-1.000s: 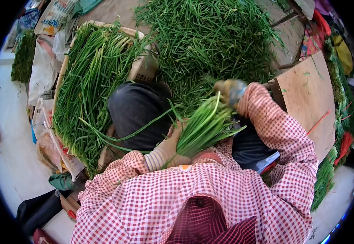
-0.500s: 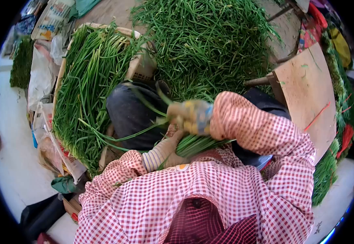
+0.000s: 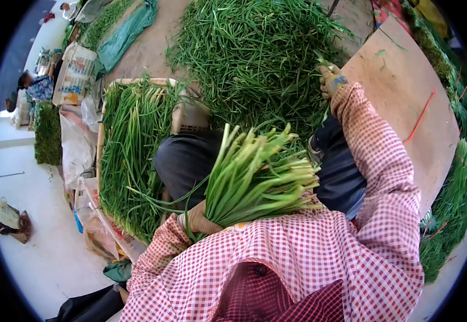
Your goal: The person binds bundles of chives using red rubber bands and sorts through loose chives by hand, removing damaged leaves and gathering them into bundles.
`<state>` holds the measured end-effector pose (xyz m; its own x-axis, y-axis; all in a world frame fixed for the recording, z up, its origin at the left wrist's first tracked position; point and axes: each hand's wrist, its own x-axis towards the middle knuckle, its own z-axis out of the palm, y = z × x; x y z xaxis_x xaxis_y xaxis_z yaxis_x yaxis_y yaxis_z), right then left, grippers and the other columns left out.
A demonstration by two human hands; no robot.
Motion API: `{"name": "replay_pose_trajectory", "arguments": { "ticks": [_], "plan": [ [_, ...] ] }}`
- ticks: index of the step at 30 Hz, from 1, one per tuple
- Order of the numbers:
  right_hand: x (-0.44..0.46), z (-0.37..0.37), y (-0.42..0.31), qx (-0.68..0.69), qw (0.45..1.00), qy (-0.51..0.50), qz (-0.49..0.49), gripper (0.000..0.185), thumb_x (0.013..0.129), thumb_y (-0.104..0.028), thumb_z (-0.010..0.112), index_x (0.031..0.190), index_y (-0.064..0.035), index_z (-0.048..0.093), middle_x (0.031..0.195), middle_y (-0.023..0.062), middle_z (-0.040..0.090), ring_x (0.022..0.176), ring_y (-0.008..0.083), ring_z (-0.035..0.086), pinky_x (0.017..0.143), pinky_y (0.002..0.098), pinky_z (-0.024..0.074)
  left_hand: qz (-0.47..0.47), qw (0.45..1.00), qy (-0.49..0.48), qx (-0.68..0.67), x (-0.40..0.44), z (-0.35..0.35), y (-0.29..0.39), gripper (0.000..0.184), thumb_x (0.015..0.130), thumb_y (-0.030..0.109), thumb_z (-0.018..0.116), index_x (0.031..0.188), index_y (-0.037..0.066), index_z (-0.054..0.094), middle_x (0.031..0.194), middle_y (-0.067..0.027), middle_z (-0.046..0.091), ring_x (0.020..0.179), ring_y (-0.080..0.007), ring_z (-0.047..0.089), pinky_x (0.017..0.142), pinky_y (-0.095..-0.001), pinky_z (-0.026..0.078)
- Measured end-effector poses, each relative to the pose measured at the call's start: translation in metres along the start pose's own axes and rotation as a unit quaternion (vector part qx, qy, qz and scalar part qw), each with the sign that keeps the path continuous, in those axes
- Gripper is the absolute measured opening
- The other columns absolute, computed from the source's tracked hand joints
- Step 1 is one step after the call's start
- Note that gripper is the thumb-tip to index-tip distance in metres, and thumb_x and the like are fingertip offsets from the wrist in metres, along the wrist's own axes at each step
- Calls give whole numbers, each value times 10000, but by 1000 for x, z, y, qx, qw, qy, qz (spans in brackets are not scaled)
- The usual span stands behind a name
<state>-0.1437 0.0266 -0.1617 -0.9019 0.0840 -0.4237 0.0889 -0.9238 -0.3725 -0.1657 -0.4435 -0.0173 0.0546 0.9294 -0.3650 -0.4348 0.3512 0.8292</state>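
Note:
My left hand [image 3: 200,219] grips a thick bunch of garlic chives [image 3: 255,180] against my lap, their pale stalk ends fanned up and to the right. My right hand [image 3: 331,81], in a yellow and blue work glove, is stretched out beside the big loose heap of green leaves [image 3: 265,59]. Its fingers are curled, and a small tuft of green leaves [image 3: 322,60] pokes out at their tips. To the left stands a rimmed crate [image 3: 101,140] filled with long chives laid lengthwise.
A tan board [image 3: 405,80] with a red tie [image 3: 421,115] on it lies to the right. Beyond it are bundled greens [image 3: 448,231]. White plastic bags [image 3: 78,145] and a printed sack [image 3: 76,72] lie on the left, with a person [image 3: 39,86] farther off.
My right hand has moved from the bunch up and right to the heap's edge. The bunch now stands fanned, stalk ends up, in my left hand. The view has shifted.

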Motion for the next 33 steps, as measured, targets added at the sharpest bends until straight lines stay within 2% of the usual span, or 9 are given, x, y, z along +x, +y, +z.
{"name": "replay_pose_trajectory", "arguments": {
  "ticks": [4, 8, 12, 14, 18, 23, 28, 29, 33],
  "plan": [
    [-64, 124, 34, -464, 882, 82, 8, 333, 935, -240, 572, 1221, -76, 527, 992, 106, 642, 726, 153, 658, 426, 195, 473, -35, 992, -5, -125, 0, -1, -5, 953, 627, 102, 870, 1429, 58, 357, 1433, -144, 418, 1326, -258, 387, 1116, -413, 273],
    [-83, 159, 58, -491, 812, -269, 168, 844, 646, -243, 823, 1358, -77, 402, 1256, 127, 526, 1092, 178, 551, 801, 284, 519, -66, 992, 0, -105, 8, 1, 2, 946, 597, 55, 871, 1410, 46, 387, 1399, -133, 465, 1283, -244, 438, 1095, -413, 310],
    [-59, 140, 97, -655, 704, -267, 61, 761, 589, -241, 855, 1224, -57, 479, 1149, 60, 569, 987, 139, 548, 864, 304, 459, -78, 975, 81, -193, 10, 10, 4, 822, 624, 85, 858, 1348, 28, 471, 1303, -120, 556, 1185, -232, 526, 1043, -402, 375],
    [-72, 148, 101, -577, 773, -257, 54, 625, 640, -281, 830, 1144, -70, 526, 1061, 45, 621, 982, 143, 586, 836, 298, 471, -46, 985, 73, -148, 14, 12, 1, 754, 658, 120, 841, 1321, 21, 497, 1261, -117, 585, 1145, -230, 554, 1017, -394, 400],
    [-81, 157, 101, -778, 608, -146, -57, 451, 791, -288, 668, 1165, -63, 556, 946, 135, 664, 916, 271, 647, 816, 369, 503, -75, 983, 117, -118, 16, 15, -1, 747, 664, 125, 830, 1321, 10, 492, 1259, -122, 585, 1155, -237, 548, 1025, -388, 396],
    [-22, 104, 125, -444, 886, -37, 127, 182, 904, -139, 560, 1033, -13, 586, 948, 87, 598, 787, 230, 614, 643, 286, 514, -67, 971, 140, -180, 14, 18, -1, 795, 631, 126, 837, 1331, 5, 478, 1276, -129, 573, 1172, -246, 539, 1044, -388, 380],
    [-1, 82, 62, -463, 841, -208, -186, 205, 927, -109, 456, 1032, -48, 621, 894, 113, 607, 771, 181, 595, 683, 294, 529, -81, 934, 179, -298, 3, 30, 3, 828, 622, 76, 753, 1376, 12, 417, 1333, -171, 518, 1200, -288, 523, 1063, -396, 368],
    [-27, 133, 36, -708, 684, 122, -132, 225, 922, -127, 458, 1067, -95, 627, 864, 114, 618, 759, 200, 596, 692, 302, 531, -58, 916, 210, -337, 1, 41, 13, 790, 626, 52, 698, 1367, 9, 426, 1318, -187, 525, 1191, -307, 529, 1064, -404, 375],
    [-76, 110, -36, -374, 876, 176, -247, 298, 913, -259, 541, 1154, -92, 597, 791, 14, 571, 582, 103, 506, 415, 231, 361, 26, 881, 240, -408, -14, 28, -27, 665, 676, 96, 676, 1294, -35, 469, 1132, -186, 623, 948, -266, 642, 819, -369, 539]
  ]
}}
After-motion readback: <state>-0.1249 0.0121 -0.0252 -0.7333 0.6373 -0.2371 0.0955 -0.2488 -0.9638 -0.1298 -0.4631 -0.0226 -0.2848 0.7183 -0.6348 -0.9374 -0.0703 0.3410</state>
